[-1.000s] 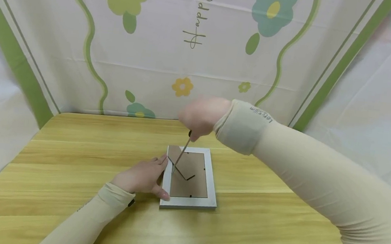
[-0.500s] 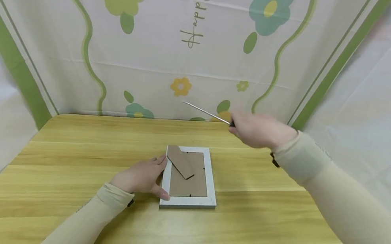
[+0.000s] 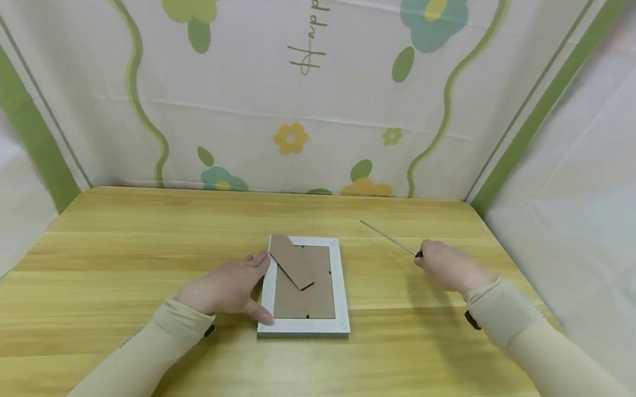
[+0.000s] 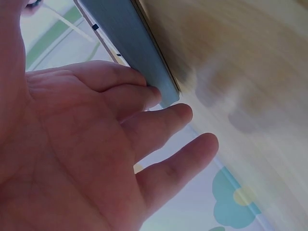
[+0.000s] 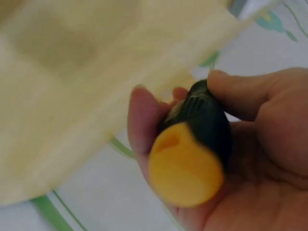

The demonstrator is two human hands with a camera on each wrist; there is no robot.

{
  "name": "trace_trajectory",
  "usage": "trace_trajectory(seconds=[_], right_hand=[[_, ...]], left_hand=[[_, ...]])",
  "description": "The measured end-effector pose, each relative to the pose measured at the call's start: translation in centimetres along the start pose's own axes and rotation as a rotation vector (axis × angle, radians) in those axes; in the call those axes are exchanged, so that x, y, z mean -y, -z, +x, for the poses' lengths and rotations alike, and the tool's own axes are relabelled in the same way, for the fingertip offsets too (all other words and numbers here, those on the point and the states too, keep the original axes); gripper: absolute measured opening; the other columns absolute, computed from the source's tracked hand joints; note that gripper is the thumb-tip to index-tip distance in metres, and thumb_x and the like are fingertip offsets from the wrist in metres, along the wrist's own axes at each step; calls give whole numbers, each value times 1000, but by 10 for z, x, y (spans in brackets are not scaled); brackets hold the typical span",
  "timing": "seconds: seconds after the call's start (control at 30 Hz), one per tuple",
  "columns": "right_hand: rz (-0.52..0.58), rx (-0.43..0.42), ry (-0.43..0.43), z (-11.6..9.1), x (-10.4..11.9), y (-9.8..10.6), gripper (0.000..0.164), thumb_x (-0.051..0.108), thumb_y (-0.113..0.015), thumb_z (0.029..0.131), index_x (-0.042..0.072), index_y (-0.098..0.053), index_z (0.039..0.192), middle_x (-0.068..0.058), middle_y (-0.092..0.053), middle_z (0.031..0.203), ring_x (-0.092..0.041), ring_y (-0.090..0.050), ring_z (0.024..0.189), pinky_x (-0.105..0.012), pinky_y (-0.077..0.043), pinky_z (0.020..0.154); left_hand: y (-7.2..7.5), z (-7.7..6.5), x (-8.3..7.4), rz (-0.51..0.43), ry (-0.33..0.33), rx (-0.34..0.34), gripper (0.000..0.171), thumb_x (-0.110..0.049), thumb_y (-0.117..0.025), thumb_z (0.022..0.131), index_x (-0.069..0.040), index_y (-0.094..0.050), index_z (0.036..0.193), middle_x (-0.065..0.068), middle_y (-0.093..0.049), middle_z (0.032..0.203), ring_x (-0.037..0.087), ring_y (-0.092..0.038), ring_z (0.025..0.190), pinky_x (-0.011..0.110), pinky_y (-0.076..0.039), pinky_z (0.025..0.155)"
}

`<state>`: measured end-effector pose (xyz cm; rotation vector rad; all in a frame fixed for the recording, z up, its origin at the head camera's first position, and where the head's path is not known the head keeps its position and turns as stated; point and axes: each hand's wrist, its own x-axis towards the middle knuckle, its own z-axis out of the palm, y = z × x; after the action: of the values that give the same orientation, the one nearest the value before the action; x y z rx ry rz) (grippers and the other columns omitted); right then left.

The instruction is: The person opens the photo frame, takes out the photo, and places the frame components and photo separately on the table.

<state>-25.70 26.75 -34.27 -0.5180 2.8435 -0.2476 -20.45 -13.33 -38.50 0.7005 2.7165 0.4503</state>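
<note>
A white picture frame [image 3: 344, 292] lies back side up on the wooden table, its brown backing board [image 3: 313, 301] and slanted stand leg [image 3: 292, 262] showing. Small dark tabs sit along the backing's edges. My left hand [image 3: 230, 286] rests against the frame's left side, thumb on the near left corner. In the left wrist view its fingers [image 4: 163, 132] are fairly straight, two of them touching the frame's side [image 4: 139, 53]. Off to the right, my right hand [image 3: 450, 267] grips a screwdriver [image 5: 185, 166] with a black and yellow handle, its thin shaft [image 3: 386, 235] pointing left and away.
The wood-grain table [image 3: 115, 242] reaches back to a white cloth [image 3: 236, 86] printed with flowers and green lines. More white cloth [image 3: 602, 209] hangs along the right side, and likewise on the left.
My right hand has carried the screwdriver from above the frame's stand leg to the right, then lower towards the table. The left hand and the frame stay put.
</note>
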Motion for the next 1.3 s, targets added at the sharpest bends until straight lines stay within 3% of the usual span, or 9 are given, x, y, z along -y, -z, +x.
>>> trace_trajectory(seconds=[0.17,0.33,0.47,0.67,0.87,1.13,1.23,1.3], right_hand=[[48,15,-96,-2,-6,-20,21,17,-50,104,0,-50,91,-8,-49,74,-21,-47,64,-32,-39,58],[17,24,-101,-1,-11,-33,29,21,-62,98,5,-56,75,-4,-52,62,-15,-46,52,-27,-38,50],[24,42,-99,0,-10,-37,32,23,-65,95,9,-55,68,-3,-54,58,-13,-50,45,-27,-44,48],[19,25,-69,1,-5,-40,27,26,-67,94,8,-54,80,-4,-55,69,-14,-55,51,-29,-46,53],[32,29,-73,0,-7,-41,28,30,-67,95,8,-53,83,-4,-55,69,-14,-55,48,-30,-46,52],[101,98,-109,2,-7,-34,33,38,-62,98,6,-57,96,-5,-58,66,-16,-55,42,-31,-48,47],[70,84,-98,4,-5,-27,40,41,-60,98,2,-59,107,-6,-61,71,-16,-56,51,-35,-52,53],[27,57,-79,6,-3,-22,46,42,-59,99,-1,-59,115,-6,-65,79,-18,-61,63,-39,-55,64]], left_hand=[[1,-1,0,5,-5,-4,117,-57,-80,73,9,-24,152,24,-18,160,45,-25,143,51,-27,114],[0,0,0,9,-3,-4,118,-58,-80,72,9,-24,152,23,-18,160,45,-25,143,51,-27,115],[1,-1,0,8,0,-4,118,-57,-80,73,9,-24,152,23,-18,160,45,-24,143,51,-26,115],[3,-3,-3,3,2,-2,117,-56,-80,73,9,-24,152,23,-18,160,44,-24,143,51,-26,115],[4,-4,-4,5,2,-3,117,-56,-80,73,9,-24,152,23,-19,160,44,-25,143,51,-27,114],[3,-5,-4,-16,6,-9,117,-56,-81,73,8,-24,153,23,-18,160,44,-25,143,52,-28,114],[2,-4,-2,-20,6,-6,118,-57,-81,73,8,-23,153,22,-17,161,44,-23,144,52,-27,114],[1,-4,0,-23,6,-6,119,-58,-80,72,7,-22,153,22,-17,161,44,-23,144,52,-27,114]])
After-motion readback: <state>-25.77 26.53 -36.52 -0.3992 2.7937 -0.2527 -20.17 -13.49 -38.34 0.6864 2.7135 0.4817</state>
